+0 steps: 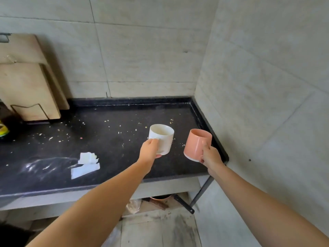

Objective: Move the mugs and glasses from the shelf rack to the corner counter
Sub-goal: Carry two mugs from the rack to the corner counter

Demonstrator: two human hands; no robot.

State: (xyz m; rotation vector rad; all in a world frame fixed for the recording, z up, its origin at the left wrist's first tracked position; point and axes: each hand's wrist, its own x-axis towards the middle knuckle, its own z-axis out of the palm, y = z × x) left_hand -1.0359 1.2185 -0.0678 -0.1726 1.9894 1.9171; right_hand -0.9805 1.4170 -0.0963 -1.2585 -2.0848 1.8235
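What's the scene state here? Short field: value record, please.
surface: black corner counter, strewn with crumbs
left hand: grips white mug, upright, above counter
right hand: grips pink mug, tilted, near the right wall
mugs set down: cannot tell, both look held aloft
other items: crumpled white paper; wooden cutting boards leaning at back left
shelf rack: not in view

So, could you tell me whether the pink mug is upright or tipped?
Tipped: the pink mug leans, mouth angled toward the wall, gripped by the right hand.
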